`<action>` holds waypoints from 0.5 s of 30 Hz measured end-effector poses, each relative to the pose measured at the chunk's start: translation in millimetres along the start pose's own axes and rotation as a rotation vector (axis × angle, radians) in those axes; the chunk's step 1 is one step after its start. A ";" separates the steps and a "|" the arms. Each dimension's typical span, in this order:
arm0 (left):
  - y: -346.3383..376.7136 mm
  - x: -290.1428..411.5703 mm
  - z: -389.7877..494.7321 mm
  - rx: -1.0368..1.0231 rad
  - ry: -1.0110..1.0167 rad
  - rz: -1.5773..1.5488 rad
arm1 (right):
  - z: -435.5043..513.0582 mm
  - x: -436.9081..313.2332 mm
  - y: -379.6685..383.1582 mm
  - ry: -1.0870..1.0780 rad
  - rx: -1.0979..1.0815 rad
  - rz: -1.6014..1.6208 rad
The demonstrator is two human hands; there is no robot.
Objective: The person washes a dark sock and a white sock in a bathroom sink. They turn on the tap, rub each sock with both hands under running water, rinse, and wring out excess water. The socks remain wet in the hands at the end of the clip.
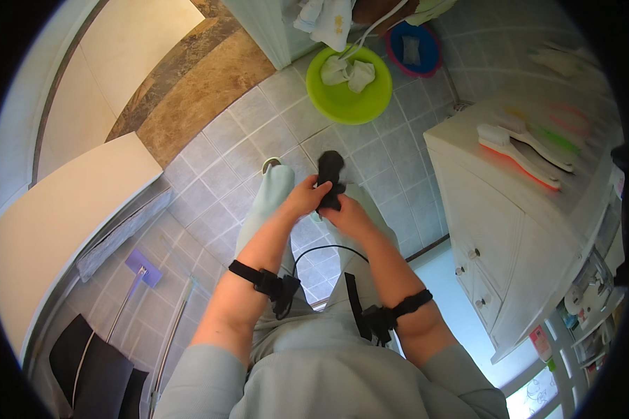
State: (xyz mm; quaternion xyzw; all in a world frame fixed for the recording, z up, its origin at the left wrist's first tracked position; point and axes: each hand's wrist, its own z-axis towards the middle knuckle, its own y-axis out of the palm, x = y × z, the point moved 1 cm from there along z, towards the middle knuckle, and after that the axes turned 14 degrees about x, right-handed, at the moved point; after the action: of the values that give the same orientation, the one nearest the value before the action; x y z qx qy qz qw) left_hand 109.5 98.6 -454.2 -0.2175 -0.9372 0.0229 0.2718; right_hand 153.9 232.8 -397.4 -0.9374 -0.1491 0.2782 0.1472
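A black, sock-like piece of fabric (pixel 330 165) is between my two hands, in front of my legs. My left hand (pixel 305 198) grips its side, with the thumb laid across it. Lower down, my right hand (pixel 350 216) holds the bottom end, its fingers partly hidden by the fabric. Past my hands, a lime-green basin (pixel 346 107) stands on the tiled floor with white cloths (pixel 360 76) in it.
A blue basin with a pink rim (pixel 398 52) stands behind the green one. To the right, a white cabinet (pixel 482 199) carries scrubbing brushes (pixel 519 157). A purple squeegee-like tool (pixel 145 268) and a metal pole (pixel 170 335) are at left. White cloths (pixel 335 23) hang at the top.
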 end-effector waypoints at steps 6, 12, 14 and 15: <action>-25.4 15.0 97.4 0.143 0.302 -0.038 | 115.5 35.3 -2.3 0.190 0.286 0.500; -39.9 61.6 149.2 0.251 0.456 -0.351 | 239.9 42.0 25.5 -0.229 0.708 0.484; -37.4 73.2 154.5 0.222 0.468 -0.372 | 276.8 51.5 53.7 -0.136 0.706 0.303; -36.3 78.5 156.7 0.218 0.466 -0.379 | 293.7 57.5 67.8 -0.119 0.739 0.226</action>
State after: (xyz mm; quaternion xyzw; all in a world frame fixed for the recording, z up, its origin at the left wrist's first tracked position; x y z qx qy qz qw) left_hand -45.8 110.5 -542.5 -0.0080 -0.8656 0.0216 0.5002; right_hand 47.2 248.5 -684.7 -0.8139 0.0570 0.3815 0.4345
